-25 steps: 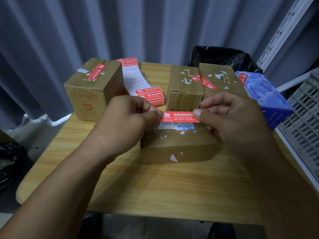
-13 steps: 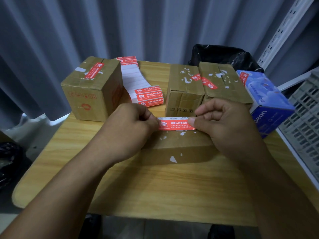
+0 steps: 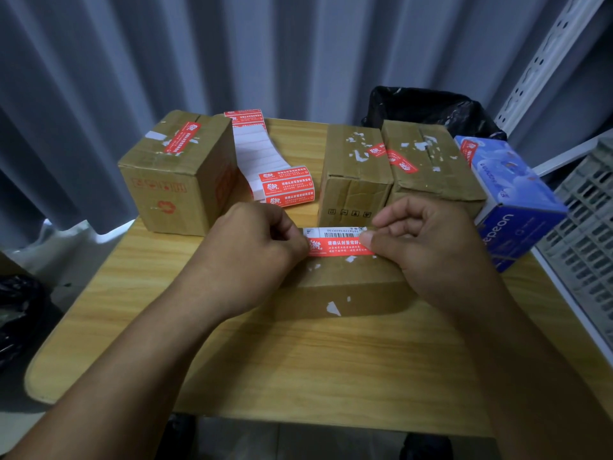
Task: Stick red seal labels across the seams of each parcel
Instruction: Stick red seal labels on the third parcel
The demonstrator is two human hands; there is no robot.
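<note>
Left hand (image 3: 252,249), right hand (image 3: 431,247): pinch grips on opposite ends of seal label (image 3: 338,248) atop parcel (image 3: 341,293)

Your left hand (image 3: 253,250) and right hand (image 3: 431,250) cover both ends of the red seal label (image 3: 338,249) (its small print unreadable) and the sides of the flat parcel (image 3: 365,302); the grey crate (image 3: 590,227) runs off-frame.
</note>
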